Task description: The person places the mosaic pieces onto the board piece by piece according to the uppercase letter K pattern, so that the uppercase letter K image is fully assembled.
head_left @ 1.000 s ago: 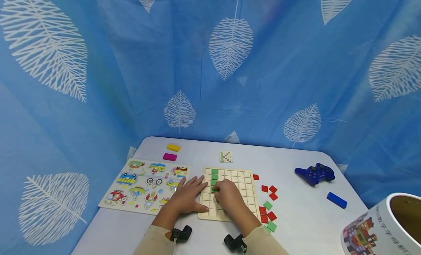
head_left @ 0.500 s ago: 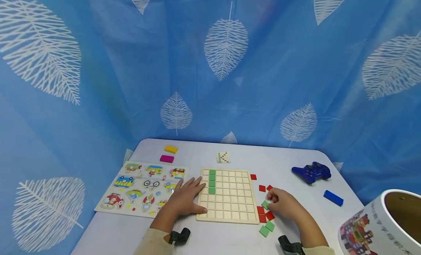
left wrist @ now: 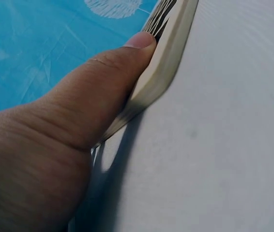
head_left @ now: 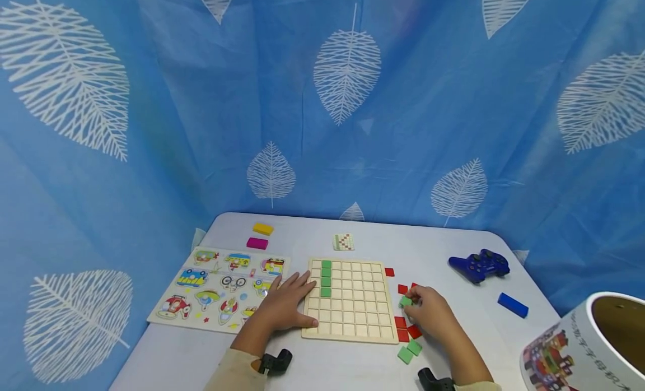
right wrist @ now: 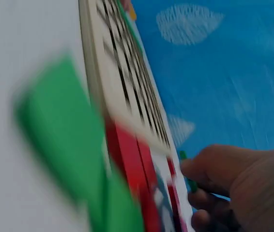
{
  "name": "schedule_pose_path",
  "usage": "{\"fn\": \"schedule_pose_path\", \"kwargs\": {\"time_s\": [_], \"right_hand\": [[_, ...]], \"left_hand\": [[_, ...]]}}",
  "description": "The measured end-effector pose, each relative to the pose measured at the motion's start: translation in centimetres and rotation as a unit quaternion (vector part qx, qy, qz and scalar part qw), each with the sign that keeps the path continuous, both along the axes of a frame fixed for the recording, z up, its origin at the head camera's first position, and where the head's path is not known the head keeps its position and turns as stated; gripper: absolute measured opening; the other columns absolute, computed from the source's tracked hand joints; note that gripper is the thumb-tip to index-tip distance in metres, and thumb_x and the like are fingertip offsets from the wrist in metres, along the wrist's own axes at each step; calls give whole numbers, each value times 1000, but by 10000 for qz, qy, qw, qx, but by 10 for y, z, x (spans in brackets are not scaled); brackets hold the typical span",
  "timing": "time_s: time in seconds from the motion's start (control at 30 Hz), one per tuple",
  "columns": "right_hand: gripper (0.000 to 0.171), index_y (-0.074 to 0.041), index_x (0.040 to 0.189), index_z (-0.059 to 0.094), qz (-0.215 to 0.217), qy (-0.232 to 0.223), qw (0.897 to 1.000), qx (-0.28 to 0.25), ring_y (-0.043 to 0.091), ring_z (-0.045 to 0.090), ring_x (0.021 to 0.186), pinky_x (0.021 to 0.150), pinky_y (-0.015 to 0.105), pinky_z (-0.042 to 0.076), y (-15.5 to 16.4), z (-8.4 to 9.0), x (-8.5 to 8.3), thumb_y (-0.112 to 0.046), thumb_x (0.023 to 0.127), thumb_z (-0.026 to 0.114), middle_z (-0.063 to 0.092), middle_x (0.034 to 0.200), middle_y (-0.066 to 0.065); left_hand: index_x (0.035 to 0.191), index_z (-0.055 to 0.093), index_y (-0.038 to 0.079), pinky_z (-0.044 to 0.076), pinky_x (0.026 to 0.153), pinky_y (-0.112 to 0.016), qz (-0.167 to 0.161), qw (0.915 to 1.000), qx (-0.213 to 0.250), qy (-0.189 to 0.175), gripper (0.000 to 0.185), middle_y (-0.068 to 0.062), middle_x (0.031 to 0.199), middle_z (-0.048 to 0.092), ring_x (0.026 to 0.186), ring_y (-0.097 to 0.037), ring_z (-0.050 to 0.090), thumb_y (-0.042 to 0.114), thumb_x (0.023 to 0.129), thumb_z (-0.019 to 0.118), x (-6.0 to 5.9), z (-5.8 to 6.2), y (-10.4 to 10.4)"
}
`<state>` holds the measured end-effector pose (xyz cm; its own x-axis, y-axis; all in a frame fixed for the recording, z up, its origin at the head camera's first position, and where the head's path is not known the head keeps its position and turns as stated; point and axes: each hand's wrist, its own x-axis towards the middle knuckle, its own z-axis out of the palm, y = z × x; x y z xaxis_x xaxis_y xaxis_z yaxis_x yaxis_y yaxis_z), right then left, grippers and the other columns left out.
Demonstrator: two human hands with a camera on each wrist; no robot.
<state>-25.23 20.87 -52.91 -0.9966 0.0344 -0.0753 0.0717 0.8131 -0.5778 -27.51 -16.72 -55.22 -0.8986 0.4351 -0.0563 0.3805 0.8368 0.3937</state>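
Green tile [head_left: 405, 302] pinched beside the board [head_left: 360, 306]

My right hand [head_left: 430, 311] pinches it near the red tiles [head_left: 400, 322]; whether it is off the white table [head_left: 347, 371], I can't tell. My left hand [head_left: 285, 305] rests, fingers spread, on the board's left edge. I judge this the picking-up step; the next move calls for a clean lift and a steady carry. Behind hangs a blue leaf-patterned curtain [head_left: 393, 156].

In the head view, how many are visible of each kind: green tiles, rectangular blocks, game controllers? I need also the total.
Green tiles: 7 (4 in the grid board, 1 in the right hand, 2 loose)
Rectangular blocks: 3
Game controllers: 1
Total: 11
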Motion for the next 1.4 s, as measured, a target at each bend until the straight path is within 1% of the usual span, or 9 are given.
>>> {"fn": "schedule_pose_path", "kwargs": {"time_s": [0.1,0.23,0.33,0.5,0.67,0.77,1.0,1.23,1.4], "right_hand": [[29,-10,117,72,141,321,9983,-465,18,60,90,81,40,57,-44,4,1,-13,89,80,68,110,4],[22,-19,110,73,943,517,9905,-853,13,59,86,74,30,53,-109,3,-1,-15,90,81,67,106,-4],[11,-19,99,75,1509,773,9841,-526,11,60,87,76,32,54,-143,0,-4,-15,90,80,67,101,-7],[7,-18,88,77,1710,1074,9793,170,10,60,85,76,33,55,-161,-7,-6,-13,89,80,65,91,-7],[15,-21,77,74,1885,1181,9746,252,9,55,79,70,28,50,-159,-10,-6,-13,87,81,59,85,-9],[7,-19,88,77,1929,1191,9738,205,11,60,86,76,33,54,-157,-11,-6,-13,88,79,64,91,-8],[17,-16,107,81,1985,1141,9731,262,18,67,102,90,42,58,-153,-11,-3,-15,90,77,70,105,-4],[37,-22,125,74,1534,238,9878,-115,16,60,103,93,42,56,-95,14,8,-24,89,83,66,119,-3],[60,-27,124,67,1101,-872,9880,648,24,54,109,93,53,57,-18,33,20,-34,73,96,58,124,8]], "left_hand": [[161,43,27,9,129,-65,-1,10000,-44,6,106,2,174,26,162,-30,21,79,75,75,1,0,0],[161,43,27,9,129,-65,19,9999,-125,24,105,3,174,26,162,-30,21,79,75,74,2,1,0],[161,44,27,9,129,-65,25,9999,-138,73,105,2,174,26,162,-30,21,79,76,74,2,1,0],[161,45,26,8,129,-66,1,9999,-79,91,104,2,174,27,161,-31,22,79,76,74,4,0,1],[160,45,27,9,129,-65,37,9999,-98,97,104,2,174,27,161,-31,22,79,75,75,5,0,0],[161,44,28,9,129,-65,55,9998,-131,113,104,4,174,26,162,-30,21,80,76,74,4,-1,-1],[161,44,27,10,128,-66,-62,9996,-163,204,104,2,174,27,161,-31,23,80,76,73,0,-3,0],[161,44,26,10,128,-66,-76,9999,-32,64,104,2,174,26,162,-31,22,79,77,74,1,-1,2],[161,43,27,10,129,-66,-18,10000,-28,78,104,2,174,26,162,-30,21,78,76,75,1,0,0]]}}
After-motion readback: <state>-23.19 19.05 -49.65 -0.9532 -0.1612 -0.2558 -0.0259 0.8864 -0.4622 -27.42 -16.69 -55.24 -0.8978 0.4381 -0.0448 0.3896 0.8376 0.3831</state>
